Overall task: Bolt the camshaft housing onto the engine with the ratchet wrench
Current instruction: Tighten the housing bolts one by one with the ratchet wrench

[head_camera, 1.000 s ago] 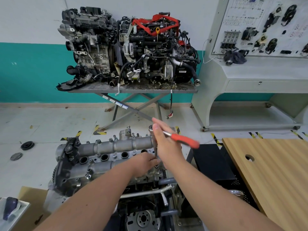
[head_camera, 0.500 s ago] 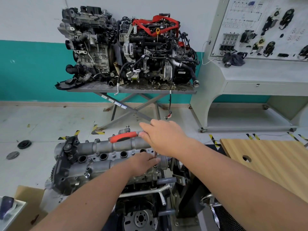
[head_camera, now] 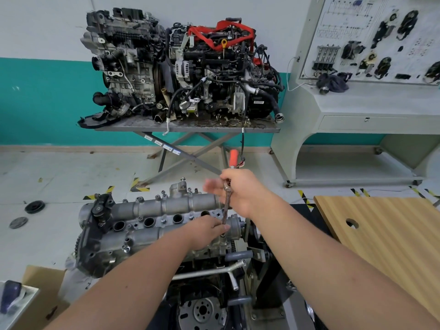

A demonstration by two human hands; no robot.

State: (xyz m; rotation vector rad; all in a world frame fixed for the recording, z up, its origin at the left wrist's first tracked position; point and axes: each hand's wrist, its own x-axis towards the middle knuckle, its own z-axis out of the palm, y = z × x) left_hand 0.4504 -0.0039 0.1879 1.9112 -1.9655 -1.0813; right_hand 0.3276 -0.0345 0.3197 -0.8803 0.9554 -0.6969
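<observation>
While the right hand grips the head of the ratchet wrench, its orange handle sticks up and away beyond the knuckles, and the steel extension drops straight down from the palm. Some fingers blur on the far side, so how tightly they curl there I cannot tell. Just below, the left hand rests on the camshaft housing, fingertips pinching the bottom of the extension to steady the socket over a bolt at the right end of the casting.

Out to the left of both hands, the housing sits flat on the engine, and several bolt heads already stand along its far edge and between the plug wells. Whether those are fully tightened cannot be read from here. My judgement: this is mid-job, one bolt being run down at the near right end, with the rest still to check or torque.

Further right of the working arm lies a wooden tabletop; beyond the hands, two other engines sit on a stand.
</observation>
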